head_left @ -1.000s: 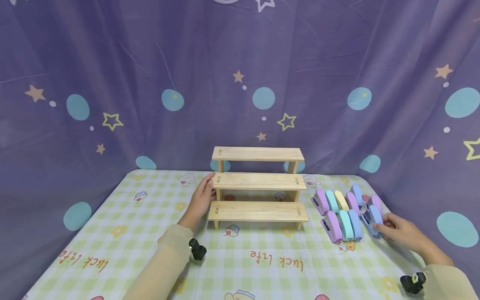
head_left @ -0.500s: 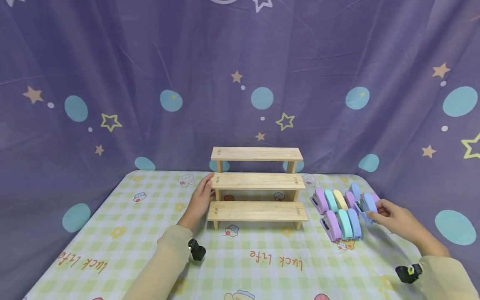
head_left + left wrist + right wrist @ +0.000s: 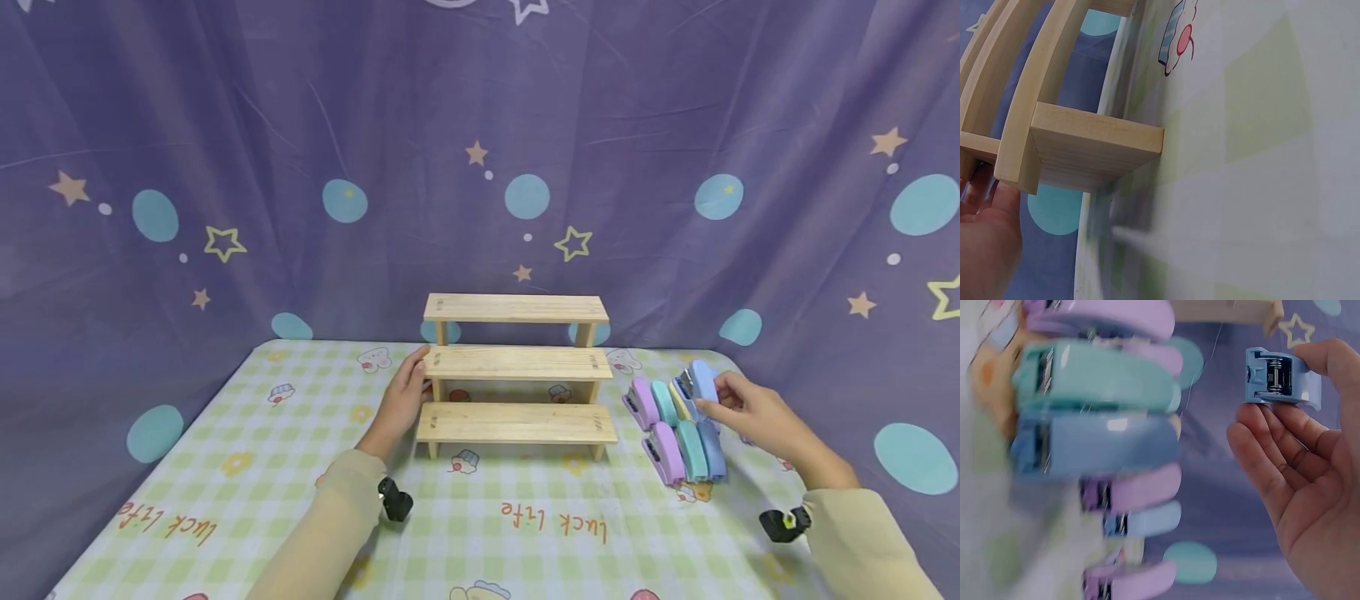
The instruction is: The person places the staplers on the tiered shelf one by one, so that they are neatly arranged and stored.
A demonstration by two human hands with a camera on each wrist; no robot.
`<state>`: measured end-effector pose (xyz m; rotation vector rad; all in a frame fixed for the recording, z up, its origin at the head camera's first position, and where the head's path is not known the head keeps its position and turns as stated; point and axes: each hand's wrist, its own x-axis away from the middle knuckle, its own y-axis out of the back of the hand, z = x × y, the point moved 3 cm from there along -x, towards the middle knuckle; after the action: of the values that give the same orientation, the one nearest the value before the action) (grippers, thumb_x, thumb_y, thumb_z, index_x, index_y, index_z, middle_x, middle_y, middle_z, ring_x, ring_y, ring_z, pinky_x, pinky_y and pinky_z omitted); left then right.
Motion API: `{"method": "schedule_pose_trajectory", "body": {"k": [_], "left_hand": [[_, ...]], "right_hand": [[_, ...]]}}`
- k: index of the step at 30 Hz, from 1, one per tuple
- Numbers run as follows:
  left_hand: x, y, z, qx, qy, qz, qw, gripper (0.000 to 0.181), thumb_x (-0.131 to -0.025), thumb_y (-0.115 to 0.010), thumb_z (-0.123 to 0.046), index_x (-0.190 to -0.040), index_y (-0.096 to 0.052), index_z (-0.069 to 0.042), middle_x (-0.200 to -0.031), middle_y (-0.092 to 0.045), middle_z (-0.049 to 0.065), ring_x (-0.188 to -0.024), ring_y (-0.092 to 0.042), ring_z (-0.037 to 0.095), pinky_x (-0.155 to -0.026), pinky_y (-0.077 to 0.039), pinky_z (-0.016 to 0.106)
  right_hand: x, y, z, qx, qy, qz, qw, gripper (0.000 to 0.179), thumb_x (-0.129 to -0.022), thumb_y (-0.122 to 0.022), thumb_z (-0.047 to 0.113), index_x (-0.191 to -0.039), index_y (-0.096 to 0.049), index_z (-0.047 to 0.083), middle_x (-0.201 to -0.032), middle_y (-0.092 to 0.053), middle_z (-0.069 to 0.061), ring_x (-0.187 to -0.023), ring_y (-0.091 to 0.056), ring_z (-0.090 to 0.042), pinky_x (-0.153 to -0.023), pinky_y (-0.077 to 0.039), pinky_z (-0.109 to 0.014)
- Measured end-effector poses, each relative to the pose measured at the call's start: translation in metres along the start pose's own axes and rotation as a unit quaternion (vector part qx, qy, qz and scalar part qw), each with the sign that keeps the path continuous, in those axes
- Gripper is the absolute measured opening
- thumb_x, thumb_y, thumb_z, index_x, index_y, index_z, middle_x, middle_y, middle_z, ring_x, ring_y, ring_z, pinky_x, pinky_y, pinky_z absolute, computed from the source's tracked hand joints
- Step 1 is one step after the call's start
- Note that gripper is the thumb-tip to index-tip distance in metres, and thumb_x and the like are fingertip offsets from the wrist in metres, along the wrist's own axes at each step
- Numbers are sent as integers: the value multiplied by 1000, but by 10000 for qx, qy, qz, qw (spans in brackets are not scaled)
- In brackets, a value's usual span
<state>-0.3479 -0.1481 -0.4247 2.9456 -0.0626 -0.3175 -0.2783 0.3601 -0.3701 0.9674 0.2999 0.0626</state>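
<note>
A three-tier wooden stand (image 3: 517, 362) sits at the middle of the table. My left hand (image 3: 400, 402) holds its left end by the middle tier, and in the left wrist view the fingers (image 3: 999, 200) reach round the end of a board, partly hidden. My right hand (image 3: 757, 417) pinches a blue stapler (image 3: 702, 381) between thumb and fingers, raised above the other staplers. In the right wrist view the blue stapler (image 3: 1282, 378) shows its spring side. Below it, a purple stapler (image 3: 663, 454), a teal stapler (image 3: 691, 451) and a darker-looking blue stapler (image 3: 711, 450) stand in the front row.
Behind these are more staplers, among them a purple stapler (image 3: 641, 402) and a teal stapler (image 3: 663, 403); some are hidden by the hand. A checked tablecloth (image 3: 300, 450) covers the table. A purple curtain (image 3: 420, 250) hangs behind.
My right hand has lifted the blue stapler from the right end of the group and carried it left, over the other staplers. The left hand stays on the stand.
</note>
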Motion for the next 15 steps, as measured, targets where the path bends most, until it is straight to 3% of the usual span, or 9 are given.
{"method": "schedule_pose_trajectory", "body": {"k": [15], "left_hand": [[-1, 1, 3, -53, -165, -73, 9998, 48, -112, -32, -32, -157, -33, -17, -158, -33, 18, -137, -42, 39, -108, -44, 50]], "right_hand": [[-51, -34, 67, -485, 873, 151, 9949, 24, -97, -69, 31, -102, -56, 12, -89, -62, -2, -75, -56, -18, -61, -49, -29]]}}
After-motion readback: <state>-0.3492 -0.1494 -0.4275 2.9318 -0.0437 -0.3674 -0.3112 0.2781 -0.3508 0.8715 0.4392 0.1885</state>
